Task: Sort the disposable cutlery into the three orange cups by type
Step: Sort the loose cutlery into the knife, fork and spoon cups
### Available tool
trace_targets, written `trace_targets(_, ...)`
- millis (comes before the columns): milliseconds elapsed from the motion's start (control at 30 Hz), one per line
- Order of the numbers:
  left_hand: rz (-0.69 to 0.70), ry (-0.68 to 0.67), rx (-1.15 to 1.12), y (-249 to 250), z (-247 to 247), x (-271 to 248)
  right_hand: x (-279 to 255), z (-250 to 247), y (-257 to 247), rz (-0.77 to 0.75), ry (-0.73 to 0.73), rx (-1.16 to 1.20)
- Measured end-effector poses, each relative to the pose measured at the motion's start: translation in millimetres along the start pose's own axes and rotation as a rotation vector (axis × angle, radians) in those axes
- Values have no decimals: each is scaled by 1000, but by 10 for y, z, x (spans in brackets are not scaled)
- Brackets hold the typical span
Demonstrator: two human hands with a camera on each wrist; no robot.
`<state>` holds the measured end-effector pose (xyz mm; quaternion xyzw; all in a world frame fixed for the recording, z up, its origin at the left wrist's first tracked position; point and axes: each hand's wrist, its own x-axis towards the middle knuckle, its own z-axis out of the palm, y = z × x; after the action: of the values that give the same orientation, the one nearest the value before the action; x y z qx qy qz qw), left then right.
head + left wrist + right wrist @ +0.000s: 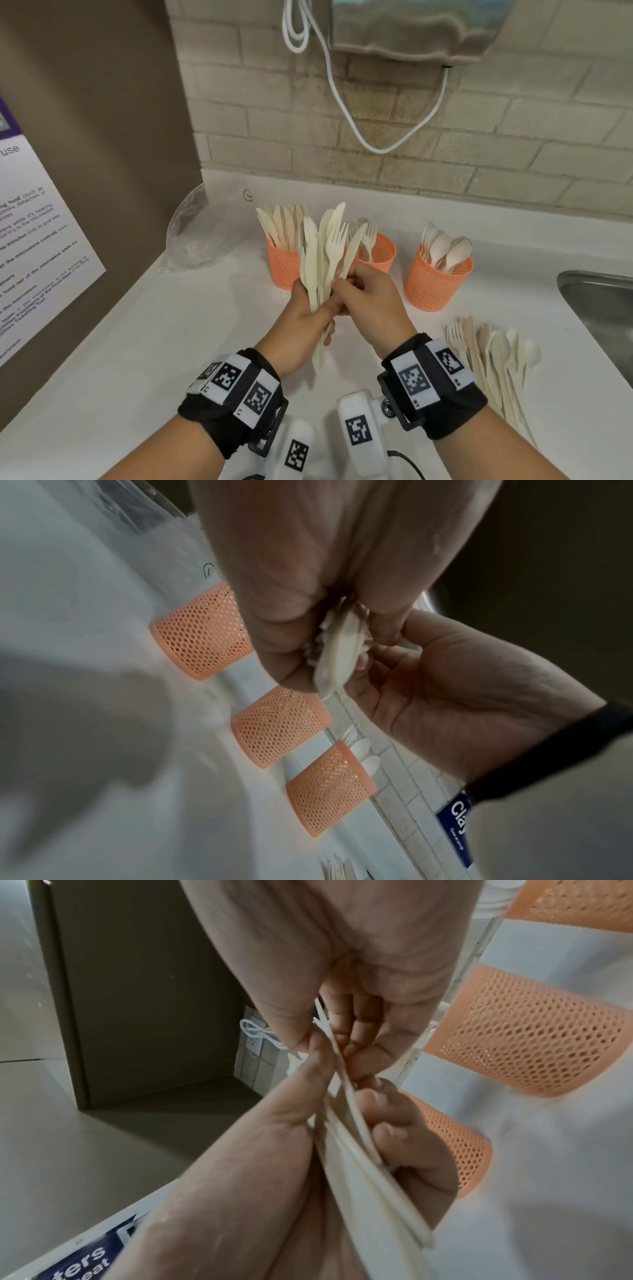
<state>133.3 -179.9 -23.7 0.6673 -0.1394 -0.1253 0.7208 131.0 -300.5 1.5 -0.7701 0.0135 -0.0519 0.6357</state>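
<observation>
My left hand (308,308) grips a fanned bunch of cream knives and forks (323,253) upright above the white counter. My right hand (363,291) pinches one piece at the right side of that bunch; in the right wrist view its fingertips (356,1053) close on the thin handles (346,1118). Behind stand three orange mesh cups: the left cup (284,265) holds knives, the middle cup (378,253) forks, the right cup (435,282) spoons. The left wrist view shows all three cups (281,725) in a row.
A loose pile of forks, knives and spoons (493,356) lies on the counter at the right. A steel sink (603,308) is at the far right edge. A crumpled clear plastic bag (202,233) lies at the back left beside a brown panel. A white cable (359,113) hangs on the brick wall.
</observation>
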Motion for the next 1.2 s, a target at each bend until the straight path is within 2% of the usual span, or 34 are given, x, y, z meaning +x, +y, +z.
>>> trace_targets(167,-77,43,-27,-62,-61,12,-11,-22,-9,29,3,153)
trace_targets(333,-103,124,-4,-79,-73,20,-23,12,8,8,128,144)
trace_targets(400,-98,161,-14,-63,-66,28,-40,20,-9,2,108,126)
trace_targets(500,-82,189,-16,-33,-41,29,-70,38,-74,-60,5,-25)
trace_targets(600,-66,205,13,-33,-17,23,-85,79,-112,-73,-76,-54)
trace_targets(900,11,263,161,-27,4,22,-74,115,-79,-63,-51,-148)
trace_targets(1100,-4,286,101,29,-24,17,-87,113,-78,-13,-37,-31)
trace_targets(1200,-29,294,91,64,-58,20,-95,116,-93,-45,-13,5)
